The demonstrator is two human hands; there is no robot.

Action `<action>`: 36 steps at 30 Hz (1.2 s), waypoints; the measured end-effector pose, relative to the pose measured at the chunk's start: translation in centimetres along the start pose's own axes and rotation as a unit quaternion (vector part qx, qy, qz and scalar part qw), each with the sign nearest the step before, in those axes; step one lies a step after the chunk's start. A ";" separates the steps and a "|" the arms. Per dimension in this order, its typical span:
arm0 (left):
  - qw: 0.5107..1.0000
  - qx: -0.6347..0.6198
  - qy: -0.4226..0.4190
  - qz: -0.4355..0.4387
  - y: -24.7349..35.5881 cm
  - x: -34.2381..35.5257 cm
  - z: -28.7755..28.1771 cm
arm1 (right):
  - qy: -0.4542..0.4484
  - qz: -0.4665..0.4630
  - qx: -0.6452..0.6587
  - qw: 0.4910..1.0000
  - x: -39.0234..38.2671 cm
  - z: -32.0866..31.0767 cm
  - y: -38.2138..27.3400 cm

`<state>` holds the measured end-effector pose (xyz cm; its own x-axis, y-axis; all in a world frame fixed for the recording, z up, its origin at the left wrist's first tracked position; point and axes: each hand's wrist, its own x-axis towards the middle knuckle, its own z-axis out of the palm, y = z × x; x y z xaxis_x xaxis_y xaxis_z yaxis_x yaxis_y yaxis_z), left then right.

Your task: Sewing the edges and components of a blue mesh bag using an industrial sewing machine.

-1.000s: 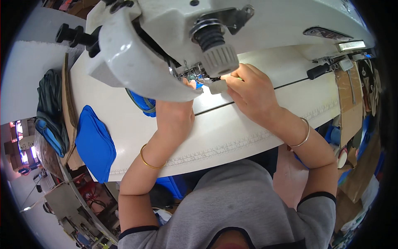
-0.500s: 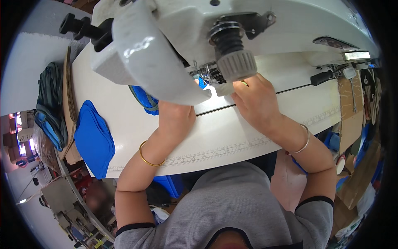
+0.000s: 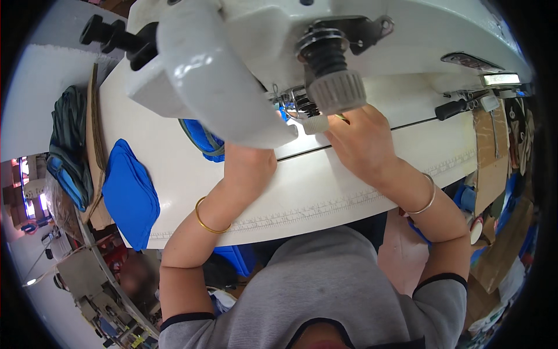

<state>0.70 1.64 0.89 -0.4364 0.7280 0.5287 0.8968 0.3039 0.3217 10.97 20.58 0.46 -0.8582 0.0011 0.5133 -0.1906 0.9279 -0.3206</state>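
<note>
A white sewing machine (image 3: 209,87) covers the middle of my work. My left hand (image 3: 250,168) rests on the white table under the machine's head, its fingers hidden behind it. Beside that hand lies a blue fabric piece (image 3: 200,139) with grey-green edging, running in under the head. A sliver of blue shows near the lit needle area. My right hand (image 3: 363,142) is to the right of the needle, knuckles up and fingers curled in. A small yellow-green and dark bit (image 3: 342,118) shows at its fingers; the grey tension knob (image 3: 337,93) hides part of them.
A stack of blue fabric cut-outs (image 3: 131,195) lies at the table's left, with a dark grey-and-blue bundle (image 3: 71,145) beyond it. A black-handled screwdriver (image 3: 450,109) and other small tools lie at the right, near cardboard (image 3: 491,157). A printed ruler scale (image 3: 314,207) runs along the front.
Both hands stay almost in place beside the needle. Less blue fabric shows near the needle now. The whole view has shifted very slightly.
</note>
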 end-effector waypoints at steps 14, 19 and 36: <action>0.997 0.066 -0.008 -0.026 0.5 -0.2 0.6 | 0.027 -0.022 -0.016 0.999 0.5 -0.4 0.7; 0.997 0.065 -0.029 -0.009 0.6 0.1 0.3 | 0.028 -0.021 -0.018 0.999 0.6 -0.7 1.0; 0.985 0.155 -0.078 -0.003 1.1 -0.1 1.0 | 0.040 -0.007 -0.005 0.999 0.6 -0.4 2.0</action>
<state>1.76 2.47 0.43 -0.4474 0.8039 0.3919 0.8839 0.4641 0.0572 10.22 22.56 0.45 -0.8152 0.0181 0.5789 -0.1963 0.9318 -0.3054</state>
